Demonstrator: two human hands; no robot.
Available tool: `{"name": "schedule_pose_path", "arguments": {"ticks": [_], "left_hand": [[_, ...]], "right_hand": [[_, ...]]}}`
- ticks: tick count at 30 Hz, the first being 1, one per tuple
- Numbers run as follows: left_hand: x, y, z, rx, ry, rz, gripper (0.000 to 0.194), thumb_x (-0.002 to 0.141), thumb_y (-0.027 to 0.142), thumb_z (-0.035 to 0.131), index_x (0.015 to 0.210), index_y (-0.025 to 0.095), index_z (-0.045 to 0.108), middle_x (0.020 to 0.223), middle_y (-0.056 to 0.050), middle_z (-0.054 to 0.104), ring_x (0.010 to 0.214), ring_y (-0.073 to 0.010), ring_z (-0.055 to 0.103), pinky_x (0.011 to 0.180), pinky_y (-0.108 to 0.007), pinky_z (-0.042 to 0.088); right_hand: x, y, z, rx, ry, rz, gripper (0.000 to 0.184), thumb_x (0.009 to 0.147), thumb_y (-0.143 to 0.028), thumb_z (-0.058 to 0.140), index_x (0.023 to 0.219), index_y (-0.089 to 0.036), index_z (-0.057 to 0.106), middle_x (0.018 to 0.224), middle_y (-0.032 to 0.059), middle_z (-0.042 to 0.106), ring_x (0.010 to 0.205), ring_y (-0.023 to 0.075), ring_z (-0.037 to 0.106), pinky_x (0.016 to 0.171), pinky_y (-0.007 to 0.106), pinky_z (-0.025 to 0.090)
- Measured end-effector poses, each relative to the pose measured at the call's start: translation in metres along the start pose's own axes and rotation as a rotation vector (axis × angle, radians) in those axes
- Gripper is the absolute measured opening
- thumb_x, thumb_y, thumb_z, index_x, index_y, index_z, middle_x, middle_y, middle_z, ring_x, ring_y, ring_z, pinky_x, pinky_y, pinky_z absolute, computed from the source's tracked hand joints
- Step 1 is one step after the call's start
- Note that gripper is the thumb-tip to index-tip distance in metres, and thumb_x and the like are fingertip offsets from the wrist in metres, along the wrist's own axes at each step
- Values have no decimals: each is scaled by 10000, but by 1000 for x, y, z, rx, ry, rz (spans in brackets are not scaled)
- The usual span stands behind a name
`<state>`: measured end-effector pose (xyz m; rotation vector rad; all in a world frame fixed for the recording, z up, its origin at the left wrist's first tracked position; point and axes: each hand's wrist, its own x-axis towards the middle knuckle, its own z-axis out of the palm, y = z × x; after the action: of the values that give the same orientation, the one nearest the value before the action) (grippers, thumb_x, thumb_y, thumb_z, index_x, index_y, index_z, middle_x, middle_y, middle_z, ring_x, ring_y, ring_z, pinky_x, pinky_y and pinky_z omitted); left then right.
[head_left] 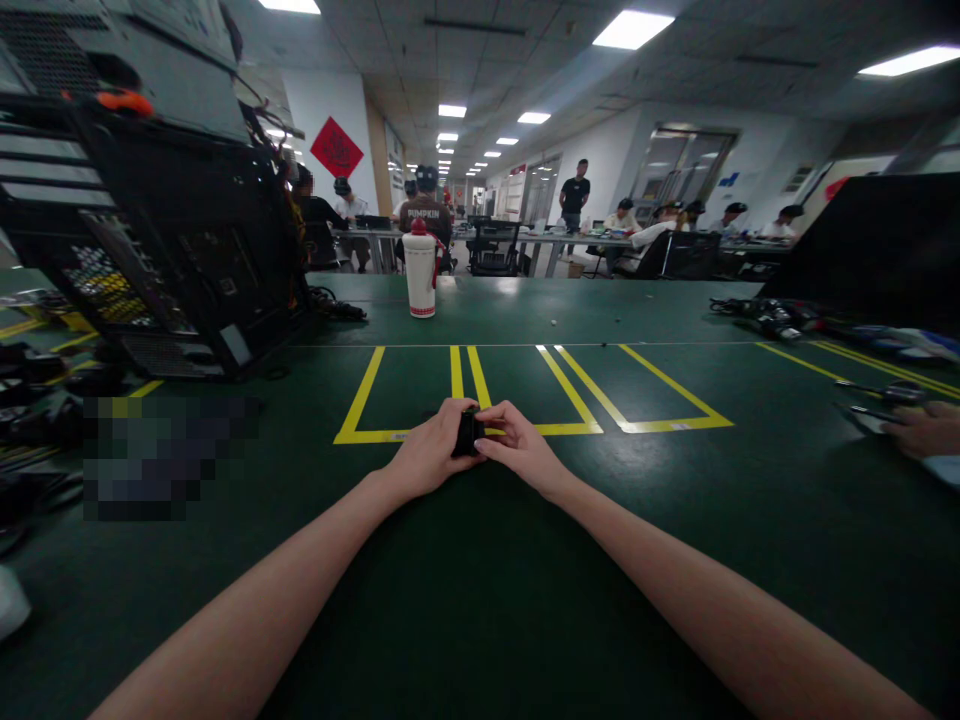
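Observation:
Between my two hands is a small black object (469,433), dark and blocky; its exact kind does not show. My left hand (431,447) wraps round it from the left, thumb along the near side. From the right, my right hand (519,447) pinches its edge with thumb and fingertips. Both hands are over the green table (480,600), at the front line of the yellow tape markings (525,430). Part of the object is covered by my fingers.
A white tumbler with a red lid (421,275) stands beyond my hands. Black computer cases (172,230) rise at the left, with cables around them. At the right are a dark screen (885,250), a bundle of cables (772,315) and another person's hand (926,428).

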<state>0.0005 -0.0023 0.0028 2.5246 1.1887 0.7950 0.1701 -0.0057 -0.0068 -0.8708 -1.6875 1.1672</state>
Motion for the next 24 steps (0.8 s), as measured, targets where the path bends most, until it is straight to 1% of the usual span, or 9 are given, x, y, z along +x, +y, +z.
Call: {"name": "schedule_pose_path", "arguments": {"ticks": [5, 10, 13, 16, 20, 24], "left_hand": [[0, -1, 0, 10, 12, 18, 574, 712, 336, 596, 1161, 221, 258, 1121, -80, 439, 948, -252, 542, 721, -395, 486], [-1, -1, 0, 17, 14, 12, 573, 707, 334, 603, 1154, 215, 264, 1102, -79, 451, 936, -251, 548, 717, -390, 485], [-1, -1, 0, 13, 9, 13, 565, 711, 320, 599, 1156, 226, 262, 1123, -75, 438, 940, -248, 546, 723, -392, 485], [-1, -1, 0, 14, 8, 10, 562, 716, 307, 594, 1160, 231, 258, 1138, -75, 427, 939, -247, 546, 728, -393, 484], [-1, -1, 0, 6, 5, 9, 566, 721, 323, 587, 1168, 227, 253, 1135, -84, 433, 954, -259, 543, 727, -400, 479], [0, -2, 2, 6, 18, 11, 577, 702, 330, 605, 1156, 220, 266, 1113, -82, 447, 947, -259, 544, 728, -400, 473]], "right_hand": [[0, -2, -1, 32, -17, -4, 200, 734, -241, 558, 927, -238, 503, 1004, 16, 486, 1003, 183, 484, 838, 381, 438], [1, -3, -1, 59, -21, 48, 308, 725, -254, 571, 1016, -241, 467, 1050, 23, 496, 1012, 181, 488, 884, 399, 409], [-1, -3, 0, 38, -22, 56, 276, 719, -249, 578, 976, -238, 476, 1039, 19, 494, 1012, 186, 487, 880, 406, 414], [-2, -5, 1, 16, -1, 33, 244, 712, -231, 586, 932, -238, 481, 1029, 13, 483, 1011, 185, 483, 873, 398, 420], [-2, -8, 0, 31, -24, 24, 190, 738, -244, 553, 916, -230, 487, 1006, 16, 479, 997, 183, 489, 826, 375, 453], [0, -5, -1, 41, -19, 28, 246, 737, -235, 555, 968, -231, 468, 1020, 18, 487, 987, 174, 493, 850, 380, 438]]}}
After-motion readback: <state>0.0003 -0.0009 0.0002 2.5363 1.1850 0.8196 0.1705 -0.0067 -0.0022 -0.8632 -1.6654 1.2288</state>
